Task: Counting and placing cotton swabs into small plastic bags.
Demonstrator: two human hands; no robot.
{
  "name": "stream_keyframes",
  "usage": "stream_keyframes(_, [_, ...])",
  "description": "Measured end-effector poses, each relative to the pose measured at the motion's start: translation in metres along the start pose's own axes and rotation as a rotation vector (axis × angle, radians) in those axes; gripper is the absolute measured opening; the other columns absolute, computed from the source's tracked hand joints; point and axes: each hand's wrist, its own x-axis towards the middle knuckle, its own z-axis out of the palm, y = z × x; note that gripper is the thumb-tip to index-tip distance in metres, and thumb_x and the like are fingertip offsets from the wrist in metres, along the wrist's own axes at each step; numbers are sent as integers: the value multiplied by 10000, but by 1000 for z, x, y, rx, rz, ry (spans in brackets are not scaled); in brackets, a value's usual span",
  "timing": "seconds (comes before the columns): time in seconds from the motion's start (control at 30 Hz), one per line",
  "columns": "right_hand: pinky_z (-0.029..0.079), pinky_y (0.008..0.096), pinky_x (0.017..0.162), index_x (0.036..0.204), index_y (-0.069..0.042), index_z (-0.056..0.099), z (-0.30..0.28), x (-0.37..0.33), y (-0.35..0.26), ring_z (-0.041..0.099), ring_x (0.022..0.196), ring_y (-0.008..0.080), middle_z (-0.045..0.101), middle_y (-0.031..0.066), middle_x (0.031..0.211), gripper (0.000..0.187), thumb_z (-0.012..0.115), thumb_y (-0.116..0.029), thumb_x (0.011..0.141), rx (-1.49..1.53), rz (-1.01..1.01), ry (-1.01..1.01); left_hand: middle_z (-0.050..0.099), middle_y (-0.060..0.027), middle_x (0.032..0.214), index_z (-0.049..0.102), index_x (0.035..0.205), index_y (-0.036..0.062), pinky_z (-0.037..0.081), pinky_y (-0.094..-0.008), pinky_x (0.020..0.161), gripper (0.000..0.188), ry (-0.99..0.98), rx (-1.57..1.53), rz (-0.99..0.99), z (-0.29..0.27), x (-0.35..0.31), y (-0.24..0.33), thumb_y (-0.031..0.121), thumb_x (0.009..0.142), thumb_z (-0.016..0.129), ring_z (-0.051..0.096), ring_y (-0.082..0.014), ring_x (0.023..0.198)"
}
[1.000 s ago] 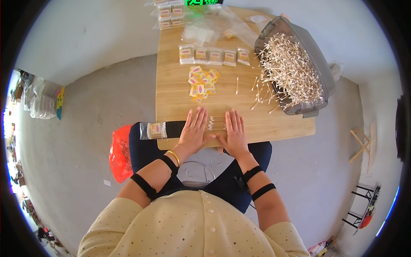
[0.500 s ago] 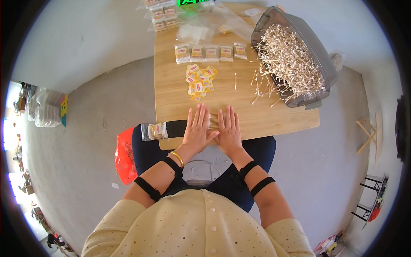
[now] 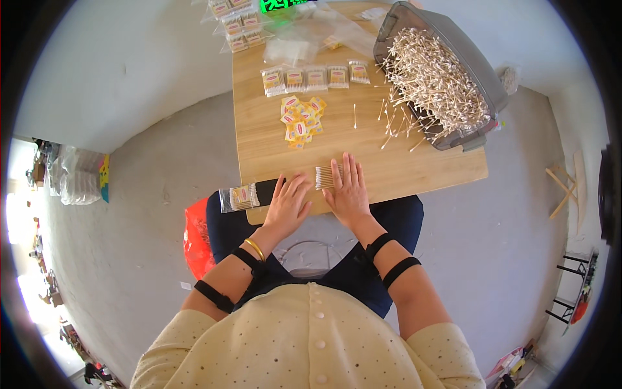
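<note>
Cotton swabs point(image 3: 325, 177), closely aligned

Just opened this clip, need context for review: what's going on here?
A person is handling cotton swabs at a wooden table. The right hand lies flat over one end of a neat row of swabs. The left hand holds nothing visible, fingers over the right end of a black strip. A filled packet lies toward its left. Farther back are yellow cards, five more packets and a grey bin of loose swabs.
</note>
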Motion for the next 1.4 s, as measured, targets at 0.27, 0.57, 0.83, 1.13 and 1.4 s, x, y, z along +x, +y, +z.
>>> stream_keyframes(0.27, [162, 539, 1281, 1595, 6, 279, 3, 0, 1, 170, 1565, 430, 197, 303, 1661, 818, 581, -443, 982, 18, -4, 33, 451, -168, 1511, 548, 1378, 84, 214, -571, 1257, 512, 42, 6, 20, 7, -7, 7, 137, 884, 673, 384, -346, 1468])
stream_keyframes(0.57, [160, 537, 1281, 1600, 5, 275, 4, 0, 2, 170, 1566, 429, 192, 308, 1662, 816, 573, -446, 989, 22, -2, 31, 452, -150, 1488, 527, 1409, 98, 185, -584, 1258, 550, 58, 24, -5, 7, -4, 11, 167, 884, 673, 388, -338, 1459])
stream_keyframes(0.83, [159, 538, 1281, 1606, 1, 257, 3, -1, 2, 166, 1567, 431, 182, 309, 1664, 818, 565, -447, 994, 25, -6, 31, 455, -135, 1476, 528, 1415, 113, 179, -600, 1253, 565, 63, 48, -2, 8, -4, 10, 176, 876, 684, 396, -325, 1448])
stream_keyframes(1.13, [160, 538, 1281, 1600, 1, 270, 1, 0, 1, 161, 1568, 430, 186, 307, 1661, 810, 570, -441, 991, 27, -3, 25, 467, -123, 1442, 513, 1441, 115, 177, -606, 1249, 600, 78, 40, -39, 11, 0, 11, 185, 872, 686, 417, -314, 1411])
stream_keyframes(1.4, [159, 537, 1281, 1600, 2, 270, 0, -1, 1, 163, 1567, 431, 185, 308, 1661, 808, 561, -451, 997, 12, -6, 24, 467, -110, 1437, 514, 1444, 114, 168, -615, 1248, 585, 79, 74, -38, 12, 1, 10, 219, 895, 684, 414, -313, 1404])
